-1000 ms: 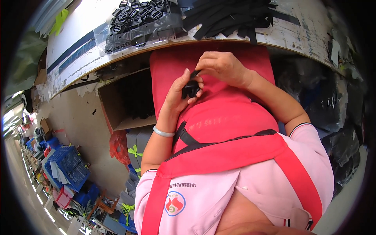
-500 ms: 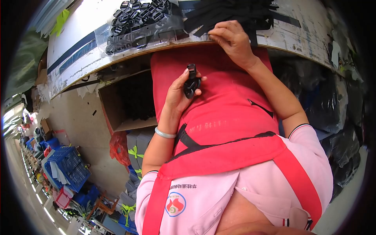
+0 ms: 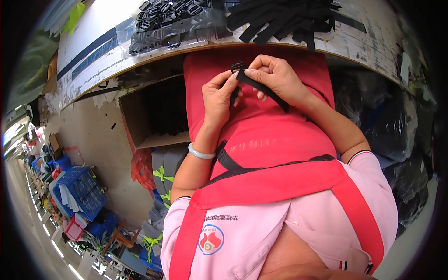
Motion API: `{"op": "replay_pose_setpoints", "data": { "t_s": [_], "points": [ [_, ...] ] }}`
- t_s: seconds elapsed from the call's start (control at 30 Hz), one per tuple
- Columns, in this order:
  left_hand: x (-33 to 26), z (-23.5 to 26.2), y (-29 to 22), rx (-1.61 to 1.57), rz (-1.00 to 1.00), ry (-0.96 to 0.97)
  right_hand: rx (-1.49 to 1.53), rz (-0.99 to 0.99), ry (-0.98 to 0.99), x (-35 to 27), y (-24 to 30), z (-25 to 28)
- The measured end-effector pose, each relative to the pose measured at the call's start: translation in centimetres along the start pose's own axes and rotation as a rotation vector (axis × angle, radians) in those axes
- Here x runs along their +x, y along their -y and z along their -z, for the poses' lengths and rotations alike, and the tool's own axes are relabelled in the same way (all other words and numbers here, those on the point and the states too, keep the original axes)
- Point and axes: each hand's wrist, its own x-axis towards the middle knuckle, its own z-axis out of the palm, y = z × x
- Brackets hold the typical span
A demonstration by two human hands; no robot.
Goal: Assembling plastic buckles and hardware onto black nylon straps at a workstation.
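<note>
Both hands meet over my red apron (image 3: 261,126). My left hand (image 3: 218,98) pinches a black plastic buckle (image 3: 238,66) between thumb and fingers; more black material is partly hidden in its palm. My right hand (image 3: 276,80) is closed on a black webbing strap (image 3: 268,91), whose upper end meets the buckle while its other end hangs down to the right. Whether the strap passes through the buckle, I cannot tell. Beyond my hands, a pile of black strap pieces (image 3: 280,21) lies on the table, with a clear bag of black buckles (image 3: 172,23) to its left.
The worn white table (image 3: 100,63) has its edge just beyond my hands. An open cardboard box (image 3: 163,140) with dark contents stands below it on the left. Black plastic bags (image 3: 392,126) crowd the right side. A blue crate (image 3: 81,191) sits farther left on the floor.
My right hand has come from the strap pile down to my left hand, bringing a strap. My left hand has risen slightly with the buckle, and the two now touch.
</note>
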Motion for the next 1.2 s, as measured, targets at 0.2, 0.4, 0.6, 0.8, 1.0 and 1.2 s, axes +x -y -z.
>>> {"op": "replay_pose_setpoints", "data": {
  "t_s": [0.2, 0.4, 0.6, 0.8, 1.0, 1.2],
  "points": [
    [-0.3, -0.4, 0.6, 0.195, -0.161, -0.079, 0.239, -0.058, -0.05, 1.1, -1.6, 0.2],
    [0.7, -0.2, 1.2, 0.581, -0.578, -0.132, 0.479, 0.044, -0.043, 1.8, -2.4, -0.8],
    [1.0, 0.8, 0.4, 0.839, -0.766, 0.002, 0.388, 0.012, 0.033, 2.2, -2.3, -0.1],
    [0.5, 1.2, -0.2, -0.177, 0.146, -0.02, 0.185, 0.012, 0.03, 2.1, -1.8, 0.2],
    [1.3, 0.8, -0.1, -0.109, 0.066, -0.024, -0.093, 0.771, -0.131, 2.0, -1.4, -1.1],
    [0.8, -0.1, 0.0, 0.055, -0.112, -0.103, -0.147, 0.254, -0.099, 0.9, 0.7, -0.4]
  ]
}}
